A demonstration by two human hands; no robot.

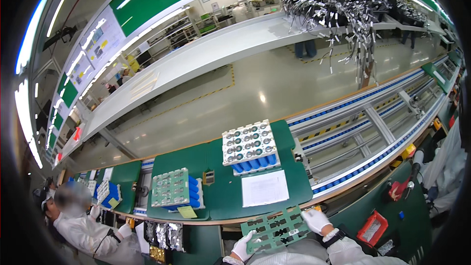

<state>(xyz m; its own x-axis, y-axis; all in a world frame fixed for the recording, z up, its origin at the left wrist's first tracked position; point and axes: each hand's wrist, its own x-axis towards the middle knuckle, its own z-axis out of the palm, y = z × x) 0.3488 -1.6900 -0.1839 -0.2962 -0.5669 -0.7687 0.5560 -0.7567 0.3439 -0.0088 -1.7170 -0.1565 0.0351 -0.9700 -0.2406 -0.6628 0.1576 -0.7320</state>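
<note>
In front of my body I hold a flat light-green plate (275, 230) with rows of dark cut-outs, tilted over the bench's near edge. My gloved left hand (243, 246) is closed on its lower left edge. My gloved right hand (316, 221) grips its right edge near the upper corner; some of the fingers are hidden. Beyond the plate lies a printed white sheet (265, 188). Behind the sheet stands a battery pack (250, 145) with blue cells and a white holder on top. A second blue-celled pack (171, 189) with a light-green top stands to the left.
A yellow note (187, 212) lies against the left pack. A black box of foil-wrapped pieces (167, 237) sits at lower left, near a co-worker (91, 230) in white. Blue roller conveyor rails (353, 172) run rightward. A red bin (373, 228) lies at right. Wire bundles (343, 14) hang from a far shelf.
</note>
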